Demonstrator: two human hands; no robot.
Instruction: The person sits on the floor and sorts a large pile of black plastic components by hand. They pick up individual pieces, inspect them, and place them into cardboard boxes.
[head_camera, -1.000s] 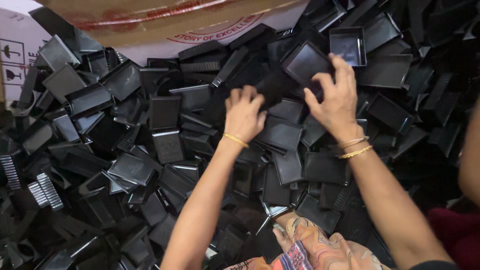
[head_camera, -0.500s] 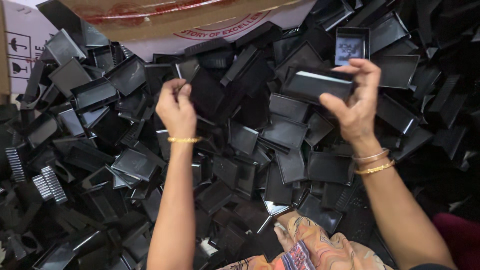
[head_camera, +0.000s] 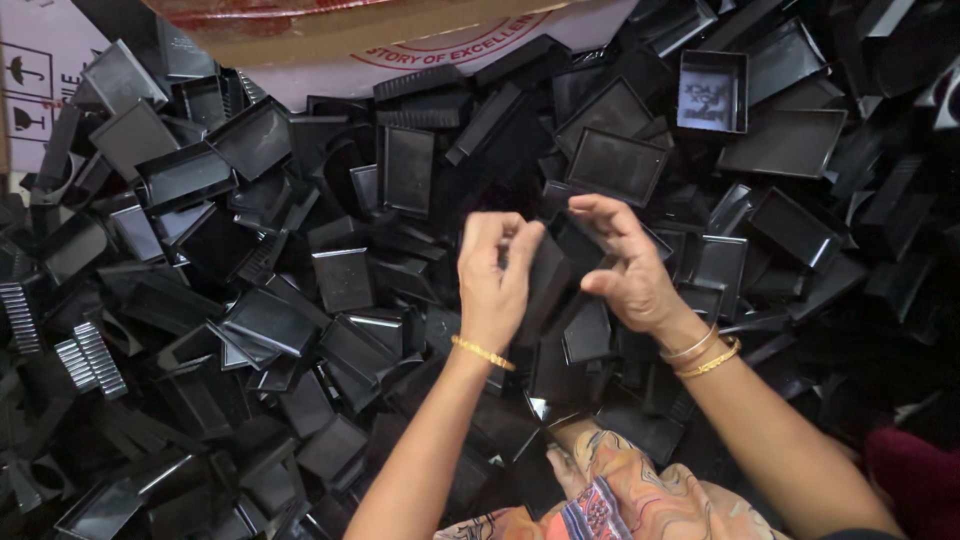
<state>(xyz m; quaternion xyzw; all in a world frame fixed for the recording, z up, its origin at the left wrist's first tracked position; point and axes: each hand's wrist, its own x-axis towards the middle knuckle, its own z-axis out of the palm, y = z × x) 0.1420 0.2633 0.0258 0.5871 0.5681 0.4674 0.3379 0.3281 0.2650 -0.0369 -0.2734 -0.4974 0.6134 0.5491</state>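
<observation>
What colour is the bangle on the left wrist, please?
Gold, a thin bangle; seen best in the head view.

Both forearms are bare, no sleeves. The left hand (head_camera: 495, 275) has one thin gold bangle at its wrist; the right hand (head_camera: 625, 270) has two. Patterned orange-pink cloth covers the lap at the frame's bottom centre.

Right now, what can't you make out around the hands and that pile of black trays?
- Head view: how the left hand and right hand grip the black piece; fingers cover its edges.
- Whether that piece is one tray or two.
- Floor or table under the tray pile: covered.
- Cardboard box: cut off by the top edge.
</observation>
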